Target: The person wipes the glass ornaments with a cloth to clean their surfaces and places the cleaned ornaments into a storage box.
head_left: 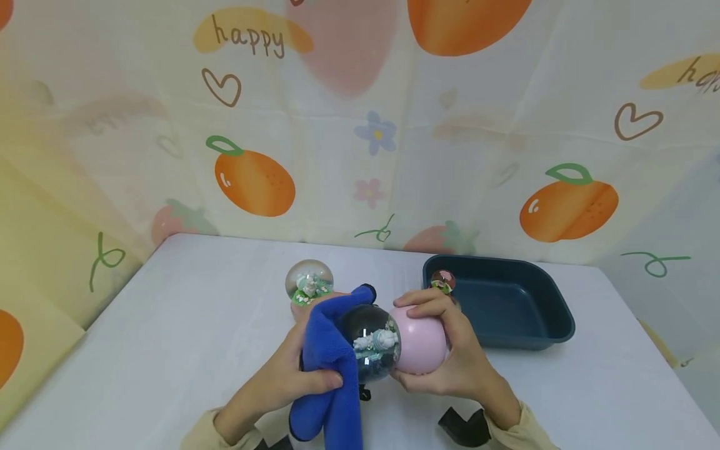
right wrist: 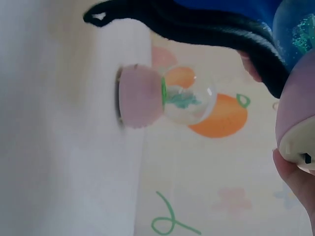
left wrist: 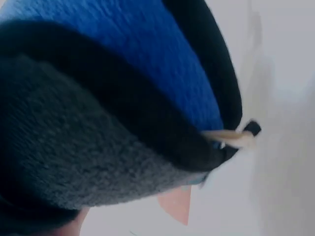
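Observation:
A snow globe with a pink base (head_left: 423, 345) lies sideways between my hands, its clear ball turned left with small white figures inside. My right hand (head_left: 464, 356) grips the pink base from the right. In my left hand (head_left: 278, 378) is a blue cloth (head_left: 332, 334) with dark edging, the thumb pressing on its front. The cloth wraps the left side of the ball. The left wrist view is mostly filled by the cloth (left wrist: 142, 54), showing its blue face and a grey one. In the right wrist view the underside of the base (right wrist: 300, 142) shows off-white.
A second snow globe (head_left: 309, 282) stands upright behind my left hand; its pink base (right wrist: 141, 96) shows in the right wrist view. A dark blue tray (head_left: 523, 340) sits back right, with a smaller globe (head_left: 443, 281) at its left end. A patterned backdrop hangs behind the white table.

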A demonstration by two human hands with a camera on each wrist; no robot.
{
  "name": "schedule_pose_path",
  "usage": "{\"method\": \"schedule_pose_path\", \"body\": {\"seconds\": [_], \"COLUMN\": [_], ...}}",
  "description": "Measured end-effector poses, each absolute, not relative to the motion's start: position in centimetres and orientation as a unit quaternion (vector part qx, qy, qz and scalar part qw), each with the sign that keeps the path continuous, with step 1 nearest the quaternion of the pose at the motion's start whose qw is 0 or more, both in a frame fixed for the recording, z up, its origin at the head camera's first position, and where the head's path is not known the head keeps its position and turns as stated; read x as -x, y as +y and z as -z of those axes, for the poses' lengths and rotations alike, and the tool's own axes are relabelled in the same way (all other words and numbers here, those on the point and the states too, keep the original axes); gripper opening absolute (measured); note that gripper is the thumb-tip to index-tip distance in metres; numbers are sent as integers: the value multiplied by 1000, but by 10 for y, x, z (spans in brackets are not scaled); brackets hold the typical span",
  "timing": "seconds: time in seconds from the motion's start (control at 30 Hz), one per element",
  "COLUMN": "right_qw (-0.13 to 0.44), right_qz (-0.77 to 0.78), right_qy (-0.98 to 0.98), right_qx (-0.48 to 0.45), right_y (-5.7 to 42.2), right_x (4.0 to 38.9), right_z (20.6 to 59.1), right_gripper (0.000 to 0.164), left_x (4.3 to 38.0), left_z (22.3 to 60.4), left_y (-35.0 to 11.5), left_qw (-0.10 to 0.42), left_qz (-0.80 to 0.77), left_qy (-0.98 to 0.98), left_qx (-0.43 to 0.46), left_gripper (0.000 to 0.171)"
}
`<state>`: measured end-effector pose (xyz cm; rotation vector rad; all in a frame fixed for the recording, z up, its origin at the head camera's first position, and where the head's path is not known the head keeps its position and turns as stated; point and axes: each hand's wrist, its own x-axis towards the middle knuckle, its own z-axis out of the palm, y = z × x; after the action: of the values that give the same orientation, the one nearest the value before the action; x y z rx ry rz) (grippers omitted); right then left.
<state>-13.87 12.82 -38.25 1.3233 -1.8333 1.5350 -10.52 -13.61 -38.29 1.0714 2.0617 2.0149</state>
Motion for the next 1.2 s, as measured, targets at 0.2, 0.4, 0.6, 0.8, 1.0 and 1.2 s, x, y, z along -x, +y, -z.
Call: {"method": "schedule_pose_path", "body": {"seconds": [0.2, 0.4, 0.6, 0.8, 1.0, 1.2], "right_qw": [171, 155, 163, 195, 206, 156], "right_qz": [-580, -580, -566, -541, -533, -563], "right_qy": [-640, -644, -666, -703, -731, -743], "right_qx": [-475, -474, -457, -418, -373, -326], "right_y": [124, 122, 122, 123, 120, 114], "right_x": [133, 131, 130, 131, 129, 122], "right_z": [383, 383, 382, 381, 383, 385], "right_gripper": [72, 74, 75, 77, 80, 79], "left_x": [106, 105, 104, 102, 100, 97], "left_z": [382, 380, 381, 379, 381, 381], "left_y": [-136, -135, -137, -136, -131, -123], "left_qw": [95, 123, 56, -15, -51, -75], "left_qz": [-695, -706, -682, -657, -643, -606], "left_qy": [610, 601, 639, 697, 721, 750], "left_qx": [-369, -353, -352, -288, -252, -255], "left_gripper": [90, 90, 84, 78, 88, 109]}}
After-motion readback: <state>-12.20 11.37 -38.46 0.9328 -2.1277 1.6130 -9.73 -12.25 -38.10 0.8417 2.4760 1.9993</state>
